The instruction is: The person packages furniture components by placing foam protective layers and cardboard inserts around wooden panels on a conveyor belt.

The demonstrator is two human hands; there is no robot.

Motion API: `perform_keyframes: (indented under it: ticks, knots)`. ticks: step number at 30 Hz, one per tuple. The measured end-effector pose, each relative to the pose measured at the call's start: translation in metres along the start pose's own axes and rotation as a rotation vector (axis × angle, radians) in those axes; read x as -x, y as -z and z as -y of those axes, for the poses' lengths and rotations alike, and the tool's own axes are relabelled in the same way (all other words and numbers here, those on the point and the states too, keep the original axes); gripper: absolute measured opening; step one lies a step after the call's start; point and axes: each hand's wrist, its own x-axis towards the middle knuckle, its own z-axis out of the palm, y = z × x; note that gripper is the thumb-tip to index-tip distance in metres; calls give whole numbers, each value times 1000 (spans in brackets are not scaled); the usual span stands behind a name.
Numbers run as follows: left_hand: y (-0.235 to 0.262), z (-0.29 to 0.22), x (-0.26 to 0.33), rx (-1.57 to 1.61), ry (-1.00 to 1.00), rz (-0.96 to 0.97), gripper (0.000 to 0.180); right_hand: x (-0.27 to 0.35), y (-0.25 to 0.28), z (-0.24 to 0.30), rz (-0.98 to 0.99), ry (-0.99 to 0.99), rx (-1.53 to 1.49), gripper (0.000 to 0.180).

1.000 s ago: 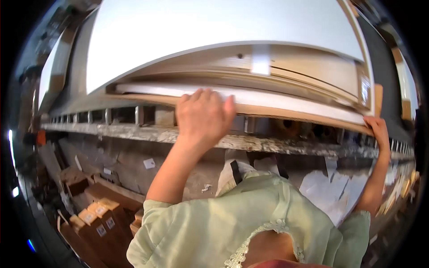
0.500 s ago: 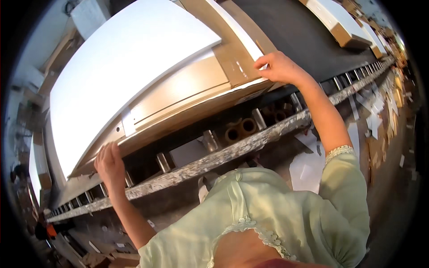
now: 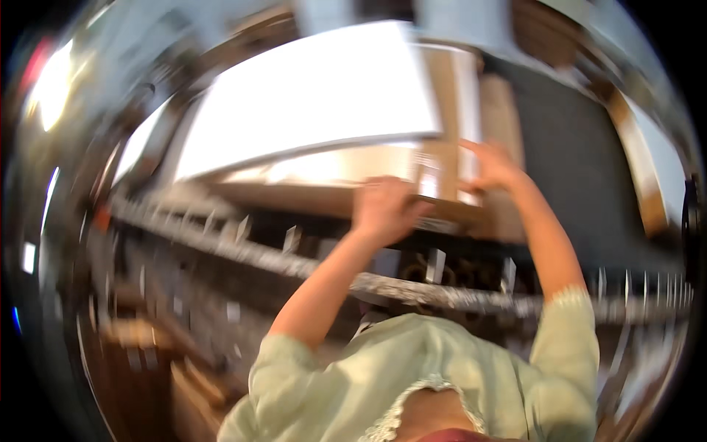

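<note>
A large white panel [image 3: 324,96] lies aslant over an open flat cardboard carton [image 3: 444,110]. Below its near edge a pale, shiny board [image 3: 331,166] shows inside the carton. My left hand [image 3: 387,210] is at the carton's near side, right of its middle; motion blurs its fingers, so their grip is unclear. At the right end, my right hand [image 3: 495,171] has thumb and forefinger spread apart, close to the near end of a white strip [image 3: 468,88] along the carton's right side. Nothing shows held in the right hand.
The carton rests on a dark conveyor belt [image 3: 563,147] edged by a rough rail [image 3: 258,254] with metal rollers. Another white-topped carton [image 3: 652,158] stands farther right on the belt. More cardboard [image 3: 195,387] lies at the lower left, blurred.
My left hand has moved right along the carton's near edge, away from its left corner. My right hand's thumb and forefinger have parted. The whole view has swung round and blurred.
</note>
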Motion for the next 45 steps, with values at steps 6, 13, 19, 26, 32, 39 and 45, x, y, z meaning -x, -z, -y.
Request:
perform_keyframes:
  ticks: [6, 13, 19, 26, 32, 39, 45]
  knots:
    - [-24, -24, -34, -36, -217, -232, 49, -32, -29, -173, -178, -85, -315, 75]
    - [-26, -5, 13, 77, -276, -473, 45, -42, -19, -100, 9, -343, -407, 67]
    - [-38, 8, -10, 171, -314, -283, 46, -55, 26, -33, -289, -537, -17, 52]
    - [-33, 16, -10, 161, -372, -108, 53, -41, -16, -41, -246, -564, 33, 56]
    - [-36, 14, -13, 153, -332, -175, 58, -34, -31, -62, -188, -495, 123, 57]
    - [-33, 15, -13, 116, -286, -173, 62, -28, -29, -21, -202, -503, 70, 54]
    - [-34, 16, -16, 107, -287, -190, 65, -25, -42, -21, -209, -444, 264, 49]
